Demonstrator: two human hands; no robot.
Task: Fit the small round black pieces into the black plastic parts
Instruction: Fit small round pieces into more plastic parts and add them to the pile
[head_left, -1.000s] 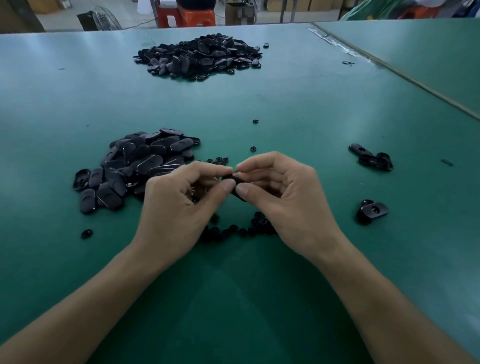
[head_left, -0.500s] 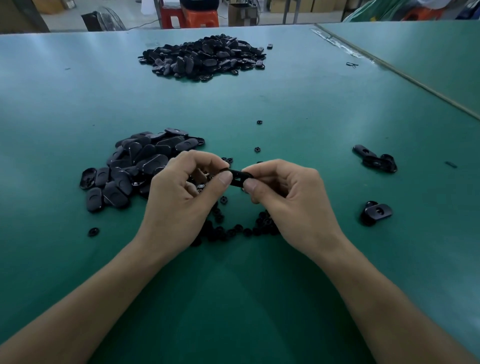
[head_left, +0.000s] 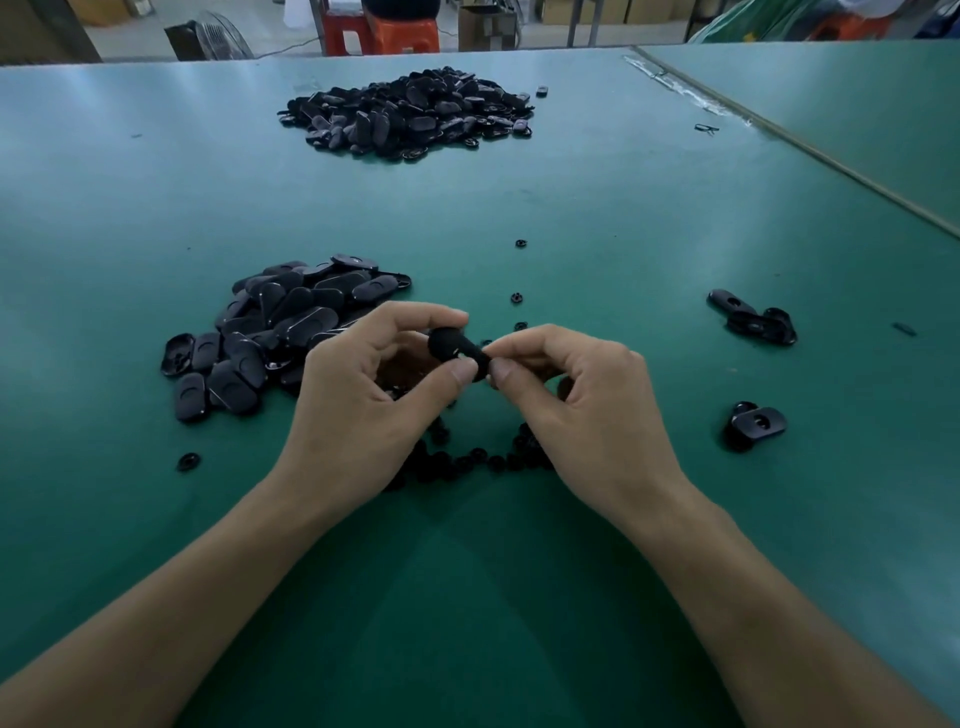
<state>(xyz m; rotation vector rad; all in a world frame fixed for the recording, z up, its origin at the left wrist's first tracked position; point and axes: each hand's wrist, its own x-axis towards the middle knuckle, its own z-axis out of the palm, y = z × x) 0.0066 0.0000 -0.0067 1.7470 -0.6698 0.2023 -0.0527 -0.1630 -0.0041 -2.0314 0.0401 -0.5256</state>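
Oblong black plastic part (head_left: 451, 347) is held above the desk (head_left: 623, 208), toward its near edge; the grip of the left hand (head_left: 358, 400) pinches its far-left end, that of the right hand (head_left: 587, 405) its near-right end; it looks light, stiff and slick, best taken by the ends; its long axis runs far-left to near-right; small round black pieces (head_left: 467, 462) lie beneath.

Round pieces (head_left: 470, 461) partly behind right hand (head_left: 582, 400)

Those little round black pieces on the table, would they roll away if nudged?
The round pieces lie flat on the table, so they'd likely slide, not roll. Being tiny, they're probably light and easily scattered.
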